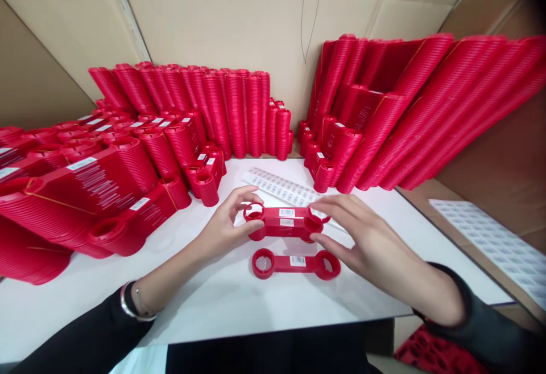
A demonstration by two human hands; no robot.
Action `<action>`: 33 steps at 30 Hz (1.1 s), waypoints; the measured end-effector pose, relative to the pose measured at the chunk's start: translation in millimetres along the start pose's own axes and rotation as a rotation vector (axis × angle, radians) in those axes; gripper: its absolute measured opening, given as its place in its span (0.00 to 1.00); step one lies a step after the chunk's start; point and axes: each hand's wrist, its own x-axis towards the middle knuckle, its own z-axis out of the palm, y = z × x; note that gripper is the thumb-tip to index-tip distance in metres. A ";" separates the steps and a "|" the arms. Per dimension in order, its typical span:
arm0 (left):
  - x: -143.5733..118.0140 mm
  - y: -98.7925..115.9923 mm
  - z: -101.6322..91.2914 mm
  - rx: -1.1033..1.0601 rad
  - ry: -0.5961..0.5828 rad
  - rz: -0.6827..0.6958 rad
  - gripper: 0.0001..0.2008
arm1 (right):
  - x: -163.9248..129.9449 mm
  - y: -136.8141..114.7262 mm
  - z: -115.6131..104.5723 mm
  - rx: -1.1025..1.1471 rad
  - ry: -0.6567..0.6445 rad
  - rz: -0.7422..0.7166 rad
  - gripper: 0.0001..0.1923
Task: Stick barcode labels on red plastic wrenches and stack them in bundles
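Note:
Above a short stack of red two-ring plastic pieces (279,227), a further red two-ring plastic piece (273,212) with a white barcode label lies between my hands. My left hand (230,221) pinches its left ring, thumb in front and fingers behind. Around the right ring curls my right hand (362,229), fingers over the back and thumb at the near side. Whether the upper piece touches the stack I cannot tell. Closer to me, another labelled red two-ring piece (281,264) lies flat on the white table (239,311).
Sheets of barcode labels (285,187) lie behind the stack. Tall nested red stacks stand at left (128,163), at the back (239,115) and at right (409,112), some banded. Another label sheet (490,243) is at far right. Cardboard (239,21) walls the back.

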 end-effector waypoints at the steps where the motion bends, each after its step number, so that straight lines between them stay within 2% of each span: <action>1: -1.4 2.9 1.0 0.001 0.001 0.015 0.24 | 6.6 1.6 -1.8 -0.020 -0.014 -0.027 0.19; 4: -6.8 8.6 3.6 0.014 -0.021 0.048 0.23 | 19.0 4.1 -5.9 0.002 -0.167 -0.080 0.14; 6: -9.7 9.8 4.0 0.024 -0.055 0.072 0.27 | 15.2 2.7 -10.6 0.046 -0.222 -0.060 0.12; 8: -10.8 10.1 3.2 0.030 -0.095 0.102 0.29 | 0.6 -2.1 -16.1 0.086 -0.202 -0.007 0.11; 11: -9.7 9.9 2.7 0.101 -0.094 0.099 0.21 | -32.5 -14.9 -15.6 0.132 -0.211 0.037 0.11; 13: -8.2 9.4 3.7 0.205 -0.069 0.042 0.18 | -52.7 -24.4 -4.0 0.153 -0.239 0.001 0.12; 15: -7.1 9.0 5.4 0.303 -0.053 0.020 0.18 | -66.4 -31.6 14.4 0.105 -0.198 -0.015 0.11; 19: -7.4 9.8 8.3 0.401 -0.031 0.124 0.15 | -74.4 -35.6 45.8 -0.022 -0.145 -0.022 0.13; 22: -8.1 9.9 9.7 0.418 -0.021 0.129 0.16 | -67.9 -30.5 46.5 -0.021 -0.138 -0.004 0.13; 27: -5.5 8.9 8.4 0.450 -0.071 -0.037 0.19 | -28.1 -2.7 23.7 0.003 -0.055 0.043 0.14; 29: -3.5 9.4 6.5 0.440 -0.130 -0.072 0.16 | -5.4 10.6 19.6 0.008 -0.105 0.033 0.13; 33: -0.9 10.1 4.2 0.409 -0.203 -0.057 0.09 | 29.3 25.7 27.9 0.113 -0.344 -0.003 0.11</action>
